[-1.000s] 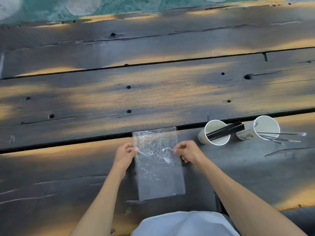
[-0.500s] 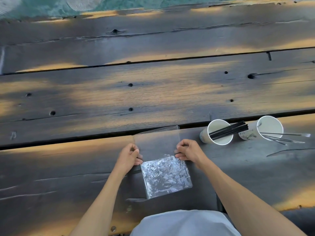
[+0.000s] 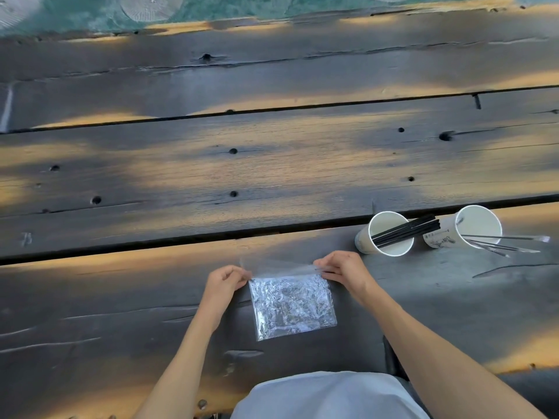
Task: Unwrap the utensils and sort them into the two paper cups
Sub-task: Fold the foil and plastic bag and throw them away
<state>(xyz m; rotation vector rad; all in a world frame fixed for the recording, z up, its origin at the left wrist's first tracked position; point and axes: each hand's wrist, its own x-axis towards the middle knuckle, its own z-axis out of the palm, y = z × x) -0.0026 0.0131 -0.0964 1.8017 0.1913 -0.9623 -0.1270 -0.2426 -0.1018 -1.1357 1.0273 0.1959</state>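
Note:
A clear plastic bag (image 3: 292, 306), crinkled and folded over on itself, lies on the dark wooden table (image 3: 272, 164) in front of me. My left hand (image 3: 225, 278) pinches its top left corner and my right hand (image 3: 343, 269) pinches its top right corner along the fold. To the right stand two white paper cups. The nearer cup (image 3: 387, 234) holds several black straws (image 3: 406, 229). The farther cup (image 3: 472, 226) holds several clear utensils (image 3: 502, 241) that stick out to the right.
The table is made of wide dark planks with gaps and knot holes. Its far edge meets a green surface (image 3: 242, 10) at the top. My pale clothing (image 3: 326, 397) shows at the bottom edge.
The bag was flat and long a second ago. Its far half has been folded over toward me, and both hands have moved slightly nearer with the fold.

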